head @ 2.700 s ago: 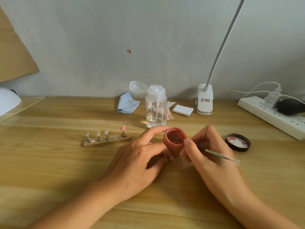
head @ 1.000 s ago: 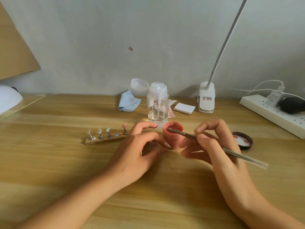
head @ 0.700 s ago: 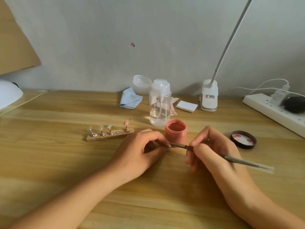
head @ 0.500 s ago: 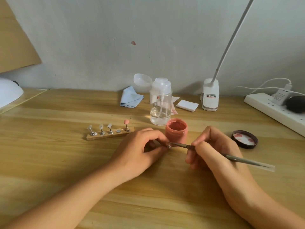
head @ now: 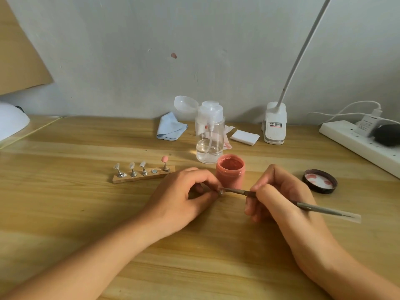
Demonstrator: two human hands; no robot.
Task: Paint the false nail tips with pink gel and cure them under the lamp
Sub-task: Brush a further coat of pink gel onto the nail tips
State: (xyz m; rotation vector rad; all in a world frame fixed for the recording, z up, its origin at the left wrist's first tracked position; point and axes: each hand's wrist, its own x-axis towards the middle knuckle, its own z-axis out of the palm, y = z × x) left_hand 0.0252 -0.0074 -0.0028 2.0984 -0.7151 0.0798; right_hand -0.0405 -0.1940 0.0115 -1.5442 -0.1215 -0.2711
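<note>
An open pink gel jar (head: 230, 173) stands mid-table. My left hand (head: 184, 198) pinches a small nail tip on its stand (head: 220, 191) just in front of the jar. My right hand (head: 279, 195) grips a thin brush (head: 307, 206), and the brush tip touches that nail tip. To the left lies a wooden holder (head: 142, 177) carrying three clear tips, one empty magnet spot and one pink tip (head: 165, 159). A white curing lamp (head: 10, 124) sits at the far left edge, partly cut off.
The jar's black lid (head: 320, 180) lies to the right. Behind the jar stand a clear pump bottle (head: 209, 135), a blue cloth (head: 170, 129), white pads (head: 244, 137) and a clip lamp base (head: 274, 126). A power strip (head: 359, 144) runs along the right edge.
My right hand took the brush out of the jar and brought its tip down to the nail tip in my left hand. My left hand let go of the jar and moved slightly nearer.
</note>
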